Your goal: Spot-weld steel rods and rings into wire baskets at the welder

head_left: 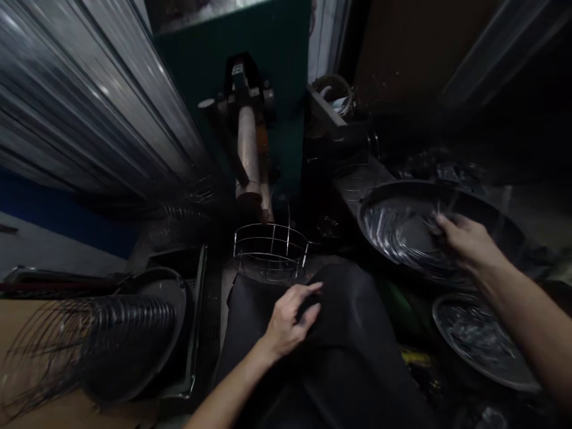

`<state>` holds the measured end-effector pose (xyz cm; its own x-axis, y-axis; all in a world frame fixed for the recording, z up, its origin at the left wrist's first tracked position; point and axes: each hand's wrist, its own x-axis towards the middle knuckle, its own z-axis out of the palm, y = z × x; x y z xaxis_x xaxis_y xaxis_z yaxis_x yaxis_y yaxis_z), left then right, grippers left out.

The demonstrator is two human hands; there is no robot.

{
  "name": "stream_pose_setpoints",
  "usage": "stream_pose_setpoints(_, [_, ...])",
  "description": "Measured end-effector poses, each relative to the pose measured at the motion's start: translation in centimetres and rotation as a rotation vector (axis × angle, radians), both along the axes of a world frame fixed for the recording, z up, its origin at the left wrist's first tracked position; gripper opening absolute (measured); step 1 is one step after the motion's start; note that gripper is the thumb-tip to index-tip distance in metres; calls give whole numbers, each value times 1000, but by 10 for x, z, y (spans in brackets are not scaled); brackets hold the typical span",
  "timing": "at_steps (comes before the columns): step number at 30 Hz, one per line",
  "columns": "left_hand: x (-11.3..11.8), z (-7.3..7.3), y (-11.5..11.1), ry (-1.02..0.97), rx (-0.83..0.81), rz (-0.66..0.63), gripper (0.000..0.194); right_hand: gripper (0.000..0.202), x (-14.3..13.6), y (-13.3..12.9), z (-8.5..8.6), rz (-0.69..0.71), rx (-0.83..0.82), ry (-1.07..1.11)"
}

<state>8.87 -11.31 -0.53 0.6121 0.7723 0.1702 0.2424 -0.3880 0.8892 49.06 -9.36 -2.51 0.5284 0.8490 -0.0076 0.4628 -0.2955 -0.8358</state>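
My left hand (295, 319) hovers above the dark cloth on my lap, fingers apart and curved, with nothing between them. My right hand (462, 238) is over a large dark pan (504, 220) at the right, its fingers pinched; what they hold is blurred. Shiny wire rings (388, 232) lie in the pan, left of that hand. A round wire basket frame (270, 241) stands in front of my knees, just below the rod end of a green machine (187, 65). Neither hand touches the frame.
Stacked wire frames (129, 322) lie on their side at the left, by a dark round tray (174, 286). A smaller bowl (527, 378) of small metal pieces sits at the lower right. Behind the large pan, a basket (351, 98) holds light items. Corrugated metal (102, 89) runs along the upper left.
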Motion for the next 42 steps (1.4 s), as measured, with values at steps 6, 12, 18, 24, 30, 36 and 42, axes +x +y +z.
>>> stream_pose_setpoints(6, [92,33,-3,-226,-152,-175,49,34,-118,14,123,172,399,852])
stream_pose_setpoints(12, [106,22,-7,-341,-445,-161,47,31,-149,30,143,230,425,936])
stream_pose_setpoints(18, [79,2,1,-315,-484,19,41,9,-169,23,104,80,406,862])
stream_pose_setpoints(24, [59,-12,1,-310,-614,119,40,22,-221,-40,36,339,273,42])
stream_pose_setpoints(30, [54,-8,-4,-270,-518,110,38,44,-121,-66,-26,114,-154,-738])
stream_pose_setpoints(36, [66,19,3,-327,-439,112,35,25,-63,-67,-49,197,-376,-901])
stream_pose_setpoints(42, [70,48,8,-350,-366,123,34,32,16,-49,-2,-483,-310,-456])
